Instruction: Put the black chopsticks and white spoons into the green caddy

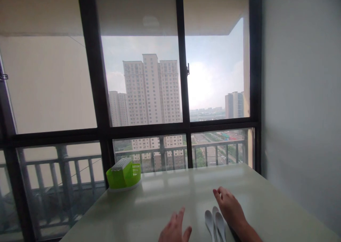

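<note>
The left hand (174, 229) is lying flat at the near edge of the pale surface (170, 192), fingers spread and pointing away, holding nothing. The right hand (230, 208) is resting palm down a little farther in and to the right, fingers loosely stretched out, also gripping nothing. Between the two hands, three white spoons (215, 222) are lying side by side with their bowls pointing toward the far side; the rightmost spoon is sitting just beside the right hand, and whether it is touching the hand cannot be told. The spoon handles are running out of view at the bottom edge. At the far left corner of the surface, well apart from the hands, a green basket (124, 174) is standing on a pale tray, with a grey ribbed lid covering its left part. Behind the surface a dark-framed window (183, 75) is showing tall apartment blocks, and a plain wall (301, 92) is running along the right.
</note>
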`<state>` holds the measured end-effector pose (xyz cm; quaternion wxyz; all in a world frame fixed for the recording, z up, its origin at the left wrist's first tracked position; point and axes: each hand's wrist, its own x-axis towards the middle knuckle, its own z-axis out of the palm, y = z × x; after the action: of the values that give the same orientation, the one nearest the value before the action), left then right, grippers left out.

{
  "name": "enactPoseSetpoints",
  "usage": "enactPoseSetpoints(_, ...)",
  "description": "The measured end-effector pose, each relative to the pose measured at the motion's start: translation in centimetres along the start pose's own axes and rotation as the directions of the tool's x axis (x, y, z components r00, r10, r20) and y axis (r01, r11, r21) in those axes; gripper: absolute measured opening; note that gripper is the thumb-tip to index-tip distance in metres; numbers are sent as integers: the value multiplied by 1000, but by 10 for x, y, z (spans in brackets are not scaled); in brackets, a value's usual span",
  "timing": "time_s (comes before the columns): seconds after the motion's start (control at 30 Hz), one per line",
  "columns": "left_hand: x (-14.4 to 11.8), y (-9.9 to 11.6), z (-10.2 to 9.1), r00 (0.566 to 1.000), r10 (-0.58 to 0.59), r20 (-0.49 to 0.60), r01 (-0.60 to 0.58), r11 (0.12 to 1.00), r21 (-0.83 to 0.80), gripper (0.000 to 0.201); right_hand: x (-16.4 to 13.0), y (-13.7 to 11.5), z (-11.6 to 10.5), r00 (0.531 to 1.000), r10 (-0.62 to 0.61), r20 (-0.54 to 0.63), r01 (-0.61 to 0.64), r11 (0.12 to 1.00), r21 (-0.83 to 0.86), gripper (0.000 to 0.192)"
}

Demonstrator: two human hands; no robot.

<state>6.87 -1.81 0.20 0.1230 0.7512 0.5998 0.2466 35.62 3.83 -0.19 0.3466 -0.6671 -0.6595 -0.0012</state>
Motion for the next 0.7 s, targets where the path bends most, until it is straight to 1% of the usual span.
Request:
enactPoseSetpoints(0.03,17,-18,-23,998,-32,-58,34,999,33,53,5,12,-8,999,2,-43,1,997,76,48)
enactPoseSetpoints(0.07,35,-38,-49,982,-67,-176,88,989,115,55,8,24,-14,996,12,-91,1,990,143,49)
enactPoseSetpoints(0.1,54,-59,-77,940,-98,-326,165,969,185,55,11,37,-19,989,36,-144,-7,981,196,48)
enactPoseSetpoints(0.13,71,-80,-106,880,-136,-456,261,939,225,57,11,48,-21,978,70,-195,-22,972,236,47)
enactPoseSetpoints(0.17,87,-101,-133,839,-174,-515,327,919,222,58,10,58,-20,964,111,-244,-43,963,266,45)
enactPoseSetpoints(0.23,111,-138,-179,781,-246,-574,423,884,197,59,5,73,-13,931,183,-317,-83,949,305,42)
enactPoseSetpoints(0.27,119,-155,-196,752,-288,-593,472,863,180,60,2,77,-8,920,203,-336,-93,944,315,40)
enactPoseSetpoints(0.3,125,-169,-208,727,-326,-604,513,842,163,63,-2,80,-2,914,214,-344,-98,941,323,39)
enactPoseSetpoints(0.37,133,-192,-223,677,-402,-617,592,795,132,72,-8,81,6,915,217,-340,-101,940,327,38)
enactPoseSetpoints(0.47,147,-218,-230,625,-481,-615,668,737,102,80,-11,79,12,924,220,-314,-111,937,330,37)
enactPoseSetpoints(0.6,167,-247,-231,604,-525,-599,709,698,103,77,-10,75,10,924,250,-289,-138,924,357,38)
enactPoseSetpoints(0.7,173,-265,-228,602,-484,-635,688,718,104,86,-9,73,9,918,266,-294,-150,919,364,38)
